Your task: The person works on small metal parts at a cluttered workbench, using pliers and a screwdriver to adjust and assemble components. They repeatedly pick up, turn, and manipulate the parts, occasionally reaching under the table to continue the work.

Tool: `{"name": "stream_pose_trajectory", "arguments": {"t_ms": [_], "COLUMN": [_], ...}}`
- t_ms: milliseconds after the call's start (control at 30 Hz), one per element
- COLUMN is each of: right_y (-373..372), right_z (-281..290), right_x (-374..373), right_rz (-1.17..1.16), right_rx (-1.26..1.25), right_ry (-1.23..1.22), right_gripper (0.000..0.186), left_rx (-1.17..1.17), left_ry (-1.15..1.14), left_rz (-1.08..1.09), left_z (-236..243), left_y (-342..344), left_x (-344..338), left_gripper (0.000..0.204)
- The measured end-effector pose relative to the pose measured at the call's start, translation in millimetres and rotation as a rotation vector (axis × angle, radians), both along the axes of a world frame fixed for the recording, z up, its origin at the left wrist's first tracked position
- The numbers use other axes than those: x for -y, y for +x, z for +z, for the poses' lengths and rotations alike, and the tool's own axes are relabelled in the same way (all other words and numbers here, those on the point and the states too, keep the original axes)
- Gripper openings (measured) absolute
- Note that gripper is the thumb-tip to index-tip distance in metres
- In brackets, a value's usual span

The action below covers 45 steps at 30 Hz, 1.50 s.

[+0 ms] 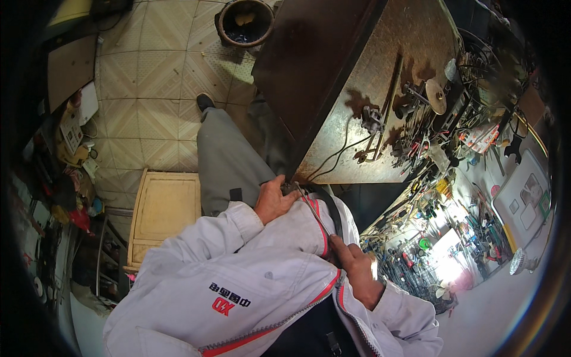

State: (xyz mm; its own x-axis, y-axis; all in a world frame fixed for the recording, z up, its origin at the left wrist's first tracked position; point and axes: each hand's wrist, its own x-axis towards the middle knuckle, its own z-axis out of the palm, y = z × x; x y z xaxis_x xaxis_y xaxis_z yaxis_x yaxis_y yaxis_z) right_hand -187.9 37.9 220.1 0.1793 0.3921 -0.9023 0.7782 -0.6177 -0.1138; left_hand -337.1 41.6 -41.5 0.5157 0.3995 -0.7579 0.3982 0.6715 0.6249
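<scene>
My left hand (275, 199) is closed at the near corner of the metal-topped workbench (333, 149), its fingertips pinching something small and dark that I cannot make out. Lower and to the right, my right hand (358, 273) is wrapped round the lower end of a long thin metal tool (313, 209). This tool slants up and left in front of my jacket, its tip close to my left fingertips. Whether it is a file or a screwdriver does not show. A dark strap or cable (336, 211) runs beside it.
On the bench stand a metal clamp-like fixture (373, 121) with a dark cord and a round disc (436, 96) on a shaft. Many hand tools (410, 262) crowd the right side under a bright lamp. A wooden stool (168, 205) is at left, a bucket (246, 24) at the far side.
</scene>
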Motion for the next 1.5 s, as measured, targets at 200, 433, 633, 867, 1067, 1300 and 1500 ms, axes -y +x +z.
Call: {"name": "stream_pose_trajectory", "arguments": {"t_ms": [200, 433, 633, 867, 1067, 1300, 1500], "right_y": [6, 9, 10, 1, 4, -4, -7], "right_z": [4, 6, -4, -7, -6, -8, -8], "right_x": [-11, -17, 2, 5, -9, -13, -21], "right_rz": [0.175, 0.280, 0.130, -0.599, -1.149, -1.149, -1.051], "right_rx": [-0.055, -0.070, -0.043, -0.055, -0.155, -0.153, -0.082], "right_ry": [-0.146, -0.142, 0.057, 0.116, -0.087, -0.075, -0.077], "right_gripper": [0.067, 0.062, 0.058, 0.045, 0.046, 0.039, 0.039], "left_rx": [-0.018, -0.041, -0.063, -0.060, -0.055, -0.013, -0.017], "left_ry": [0.016, -0.001, 0.020, 0.041, 0.021, -0.016, -0.045], "left_rz": [0.001, -0.014, -0.045, 0.015, 0.013, 0.034, 0.004], "left_z": [7, 4, 11, 11, 6, 4, 3], "left_y": [1, 0, 1, 3, 3, 2, 3], "left_x": [-6, 2, -7, -4, 1, 4, -2], "left_gripper": [0.040, 0.040, 0.044, 0.043, 0.041, 0.040, 0.039]}}
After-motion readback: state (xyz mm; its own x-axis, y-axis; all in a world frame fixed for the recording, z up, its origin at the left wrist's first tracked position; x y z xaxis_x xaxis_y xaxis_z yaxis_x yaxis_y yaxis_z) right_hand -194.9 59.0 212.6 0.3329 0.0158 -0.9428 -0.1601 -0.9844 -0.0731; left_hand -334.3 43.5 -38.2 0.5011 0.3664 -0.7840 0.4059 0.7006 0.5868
